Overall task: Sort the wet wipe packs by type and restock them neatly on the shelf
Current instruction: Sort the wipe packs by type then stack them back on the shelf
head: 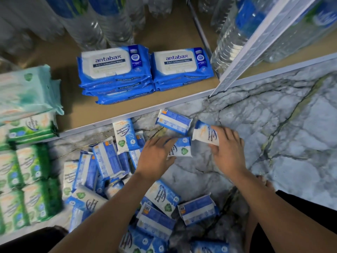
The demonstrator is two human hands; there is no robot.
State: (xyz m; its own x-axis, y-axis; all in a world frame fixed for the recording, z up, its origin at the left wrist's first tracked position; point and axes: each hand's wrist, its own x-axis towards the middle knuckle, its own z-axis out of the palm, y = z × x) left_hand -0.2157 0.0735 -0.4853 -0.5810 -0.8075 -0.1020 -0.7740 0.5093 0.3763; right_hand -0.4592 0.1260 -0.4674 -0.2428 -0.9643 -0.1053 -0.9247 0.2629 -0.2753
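On the marble floor [273,143] below the shelf [82,112], mid-frame, our right grip [229,152] clasps one blue pack [204,134] while our left grip [156,156] lies flat-fingered on a second pack [183,149], presumably gathering matching types.

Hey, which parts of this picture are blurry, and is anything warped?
Head view: the green packs at the left edge and the bottles on top are blurred; the blue stacks read sharp; the wide lens curves the shelf edge.
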